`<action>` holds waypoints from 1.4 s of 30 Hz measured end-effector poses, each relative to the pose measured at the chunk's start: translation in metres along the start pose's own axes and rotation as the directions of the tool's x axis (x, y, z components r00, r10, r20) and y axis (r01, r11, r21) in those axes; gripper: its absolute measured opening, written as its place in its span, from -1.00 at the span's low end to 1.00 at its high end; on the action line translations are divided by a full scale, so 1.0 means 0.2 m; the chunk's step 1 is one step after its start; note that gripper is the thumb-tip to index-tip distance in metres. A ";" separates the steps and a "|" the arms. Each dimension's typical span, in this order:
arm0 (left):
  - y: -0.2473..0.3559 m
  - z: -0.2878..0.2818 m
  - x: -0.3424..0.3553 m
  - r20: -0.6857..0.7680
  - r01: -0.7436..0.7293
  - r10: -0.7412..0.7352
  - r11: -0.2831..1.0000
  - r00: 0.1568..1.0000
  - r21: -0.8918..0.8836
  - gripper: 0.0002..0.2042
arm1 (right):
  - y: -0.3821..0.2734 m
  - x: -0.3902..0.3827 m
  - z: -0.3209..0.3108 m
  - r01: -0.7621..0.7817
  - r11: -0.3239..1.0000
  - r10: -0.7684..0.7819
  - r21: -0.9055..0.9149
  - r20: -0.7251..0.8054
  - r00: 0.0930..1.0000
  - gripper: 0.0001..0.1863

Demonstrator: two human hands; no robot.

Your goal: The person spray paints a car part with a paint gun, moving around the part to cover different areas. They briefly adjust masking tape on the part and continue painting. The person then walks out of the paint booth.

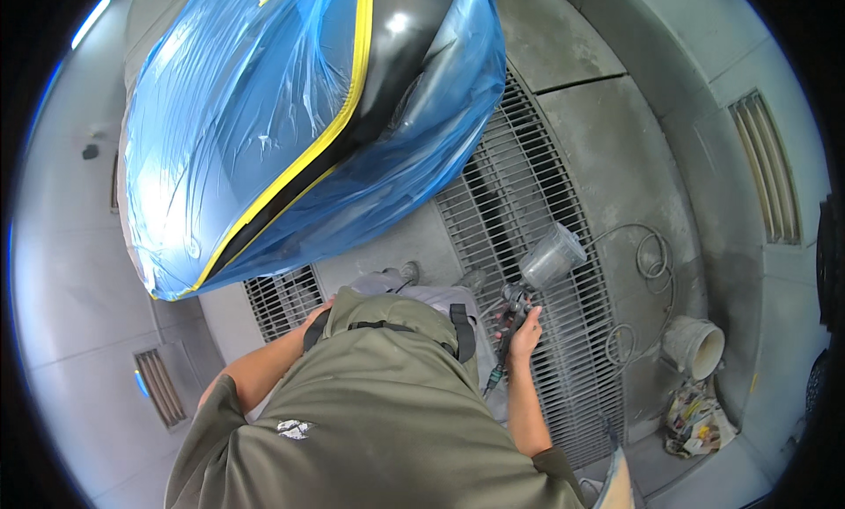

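Spray gun in hand beside a wrapped car

Grating is running across the floor (607, 148) of what looks like a paint booth, a long metal grille (519, 201) lying between grey concrete slabs that are dusted with pale overspray. Pale walls are curving up around the edges, with a slatted vent (767, 170) sitting in the wall on the right and a smaller one (160, 388) low on the left.

A car (387, 60) is filling the upper left, its dark body showing only in a strip while blue plastic sheeting (238, 131) is covering the rest, edged with yellow tape (304, 153).

The person is looking down over their own olive shirt. The right hand (525, 336) is gripping a spray gun (515, 311) by its handle, fingers wrapped firmly round it, over the grille just right of the body. The gun's clear cup (552, 256) is tilting up and away, and a thin hose (647, 271) is looping across the floor to the right. The left hand (319, 314) is tucking in against the chest, mostly hidden by the shirt, so whether it is clasping anything cannot be told.

A white bucket (694, 346) is lying on its side near the right wall, with crumpled printed paper (697, 421) heaped just below it.
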State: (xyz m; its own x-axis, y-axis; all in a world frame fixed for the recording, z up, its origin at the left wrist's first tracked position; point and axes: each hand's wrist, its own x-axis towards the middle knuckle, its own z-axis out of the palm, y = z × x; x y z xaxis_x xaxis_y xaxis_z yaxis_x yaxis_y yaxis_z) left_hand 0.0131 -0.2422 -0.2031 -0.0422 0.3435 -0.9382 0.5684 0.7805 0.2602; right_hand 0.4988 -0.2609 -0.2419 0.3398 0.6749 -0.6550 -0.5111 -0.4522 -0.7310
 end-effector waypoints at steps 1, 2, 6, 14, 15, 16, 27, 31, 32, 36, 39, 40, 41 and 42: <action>0.00 0.01 0.04 -0.008 -0.009 0.009 1.000 1.000 -0.013 -0.18 | -0.01 -0.01 0.00 0.006 1.000 -0.006 -0.004 0.000 1.000 -0.25; -0.01 0.02 0.07 -0.021 -0.012 0.011 1.000 1.000 -0.021 -0.18 | -0.03 -0.01 -0.01 0.008 1.000 -0.008 -0.030 0.000 1.000 -0.25; -0.01 0.09 0.24 -0.086 -0.013 0.007 0.997 0.996 -0.070 -0.17 | -0.08 -0.02 -0.04 -0.025 0.998 0.024 -0.054 -0.017 1.000 -0.23; 0.05 0.32 0.66 -0.155 0.030 -0.054 0.987 0.987 -0.157 -0.15 | -0.42 0.11 -0.12 -0.039 0.983 0.056 -0.181 0.092 0.994 -0.21; 0.09 0.36 0.71 -0.127 0.019 -0.037 0.990 0.991 -0.141 -0.18 | -0.49 0.16 -0.13 -0.028 0.973 0.051 -0.231 0.094 0.994 -0.21; 0.13 0.41 0.73 -0.099 0.034 -0.046 0.992 0.994 -0.122 -0.19 | -0.57 0.21 -0.13 -0.015 0.971 0.048 -0.240 0.134 0.990 -0.22; 1.00 1.03 1.14 0.048 -0.363 0.388 0.804 0.920 0.471 -0.58 | -1.51 0.90 -0.12 0.193 0.818 -0.035 -0.542 0.288 0.957 -0.44; 1.39 1.16 1.14 -0.239 -0.230 0.325 0.907 0.915 0.352 -0.72 | -1.79 1.12 -0.14 0.220 0.755 -0.039 -0.617 0.293 0.955 -0.44; 1.45 1.17 1.13 -0.259 -0.195 0.297 0.914 0.919 0.356 -0.73 | -1.85 1.19 -0.14 0.218 0.745 -0.023 -0.630 0.303 0.953 -0.43; 1.56 1.37 1.09 -0.541 -0.230 0.235 0.970 0.807 0.080 -0.77 | -2.06 1.53 -0.19 0.228 0.718 0.052 -0.658 0.377 0.925 -0.41; 1.59 1.74 1.10 -0.745 -0.166 -0.081 0.954 0.662 -0.250 -0.77 | -2.23 1.76 -0.25 0.240 0.662 0.126 -0.710 0.422 0.898 -0.40; 1.61 1.91 1.10 -0.780 -0.131 -0.170 0.943 0.602 -0.306 -0.77 | -2.28 1.82 -0.27 0.204 0.658 0.174 -0.724 0.411 0.895 -0.40; 1.63 2.11 1.10 -0.754 -0.114 -0.192 0.936 0.629 -0.333 -0.78 | -2.33 1.85 -0.29 0.226 0.646 0.186 -0.729 0.437 0.880 -0.41; 1.61 2.31 1.08 -0.798 -0.135 0.126 0.989 0.589 0.056 -0.77 | -2.37 1.89 -0.31 0.259 0.633 0.195 -0.729 0.474 0.859 -0.42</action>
State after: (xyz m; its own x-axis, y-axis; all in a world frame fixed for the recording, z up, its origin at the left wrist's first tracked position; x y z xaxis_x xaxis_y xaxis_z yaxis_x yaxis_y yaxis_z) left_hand 0.5665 -0.1574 -0.4281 -0.6091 0.7173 -0.3382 0.6142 0.6965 0.3711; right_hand 0.9175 0.1727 -0.1545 -0.1820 0.7679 -0.6141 0.3400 -0.5369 -0.7721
